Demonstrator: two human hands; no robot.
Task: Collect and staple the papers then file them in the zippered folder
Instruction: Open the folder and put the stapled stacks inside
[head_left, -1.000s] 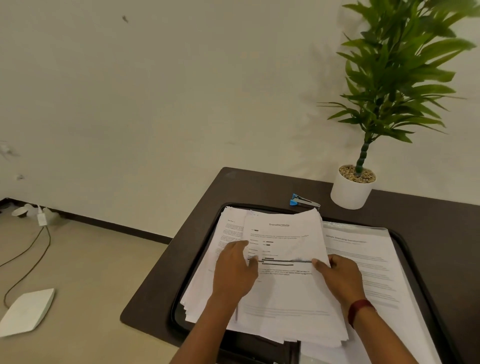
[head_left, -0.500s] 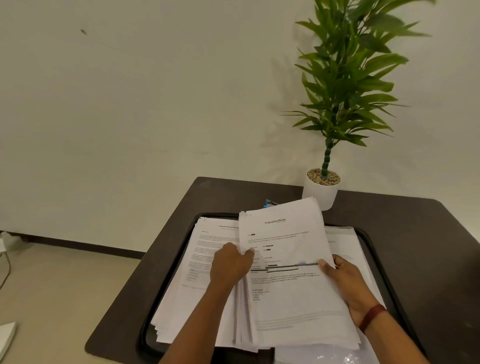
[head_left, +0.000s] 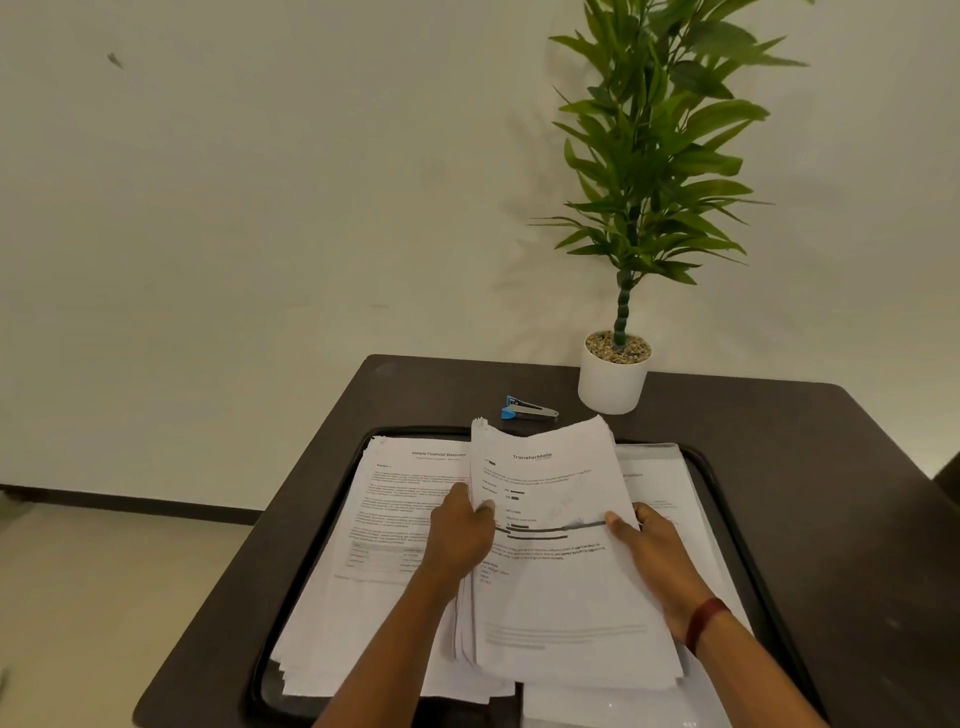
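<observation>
Hands: the left hand (head_left: 462, 535) is curled round the left long edge of the sheaf (head_left: 566, 582). The right hand (head_left: 657, 551) pinches the right edge, thumb on top. They stand apart, the sheaf between them.
Sheaf: a thick bundle of white printed sheets, raised at its far end over the tray (head_left: 421, 431), its long axis running away from the person.
Stapler: the stapler (head_left: 530, 409) lies on the bench (head_left: 831, 493) beyond the sheaf's far left corner, lengthwise across, blue end leftward. I'd judge the left hand nearer.
Textures: limp matte paper, left edges fanned unevenly. The stapler is small, metal and blue plastic.
Other papers: a loose pile (head_left: 395, 514) lies flat in the tray at left.
Folder: a glossy clear sleeve (head_left: 654, 460) at right may be it. No zip is visible.
</observation>
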